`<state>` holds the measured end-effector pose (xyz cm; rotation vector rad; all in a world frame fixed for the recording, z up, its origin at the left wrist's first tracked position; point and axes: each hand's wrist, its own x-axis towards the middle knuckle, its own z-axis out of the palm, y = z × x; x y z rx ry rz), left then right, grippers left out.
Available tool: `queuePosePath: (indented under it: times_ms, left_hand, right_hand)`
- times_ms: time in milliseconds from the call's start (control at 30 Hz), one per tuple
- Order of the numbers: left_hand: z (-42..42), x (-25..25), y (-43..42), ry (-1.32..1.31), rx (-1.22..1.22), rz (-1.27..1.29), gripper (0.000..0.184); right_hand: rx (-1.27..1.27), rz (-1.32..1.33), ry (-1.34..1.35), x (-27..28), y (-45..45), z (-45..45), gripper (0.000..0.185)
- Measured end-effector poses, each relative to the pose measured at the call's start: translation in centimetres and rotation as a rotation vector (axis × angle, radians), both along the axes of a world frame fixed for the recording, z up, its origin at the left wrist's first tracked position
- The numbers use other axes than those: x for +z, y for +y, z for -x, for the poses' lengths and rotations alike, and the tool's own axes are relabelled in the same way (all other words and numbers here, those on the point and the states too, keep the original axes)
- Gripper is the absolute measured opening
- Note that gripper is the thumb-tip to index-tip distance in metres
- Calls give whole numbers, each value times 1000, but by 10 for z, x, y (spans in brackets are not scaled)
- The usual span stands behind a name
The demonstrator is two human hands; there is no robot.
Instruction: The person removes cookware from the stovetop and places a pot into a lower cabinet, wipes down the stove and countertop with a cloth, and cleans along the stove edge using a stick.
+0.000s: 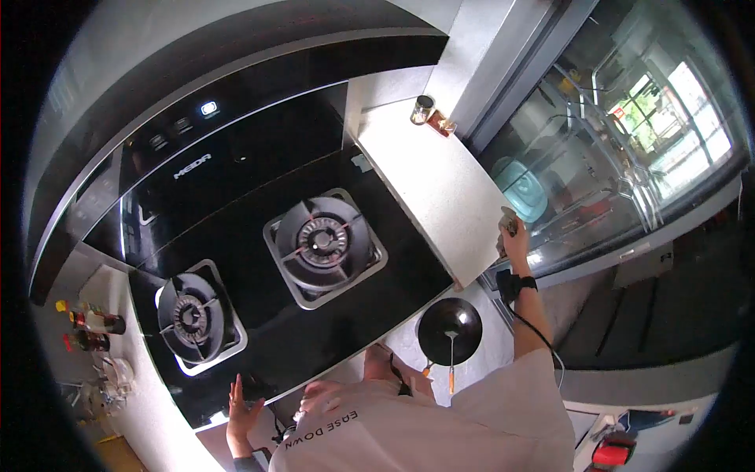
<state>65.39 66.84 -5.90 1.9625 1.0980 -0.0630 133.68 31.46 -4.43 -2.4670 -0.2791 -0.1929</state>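
My right hand (516, 243) is raised over the front end of the white counter (436, 189), near the window side. Its fingers are closed around a crumpled, brownish-grey cloth (509, 223). My left hand (242, 417) is beside the front left edge of the black glass cooktop (259, 330), its fingers apart and nothing in it. Two burners, the left one (189, 317) and the right one (323, 242), carry black pan supports; no pot stands on them.
A black wok (436, 322) with a spatula (451, 358) sits low, below the counter's front edge. A jar (421, 110) stands in the counter's back corner. Bottles (98, 322) line the left side. A range hood (236, 79) overhangs the back; a glass pane (566, 149) is at right.
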Motion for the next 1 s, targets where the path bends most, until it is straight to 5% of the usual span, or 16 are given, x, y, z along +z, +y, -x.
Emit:
queuePosePath:
  times_ms: [133,267,500,700,1000]
  left_hand:
    - [-32,-28,-17,415,69,-83,104]
    - [-67,-10,-27,544,168,-55,118]
    - [-58,-32,-30,542,160,-176,120]
    - [-49,-47,-31,519,244,-158,119]
    - [-51,-46,-36,441,244,-250,115]
  right_hand:
    - [34,262,38,-82,-12,-75,47]
    - [-143,638,-164,-89,52,-33,34]
    - [129,531,-157,-68,117,31,35]
    - [282,444,-177,-72,150,-21,38]
    - [487,457,-166,-70,127,30,43]
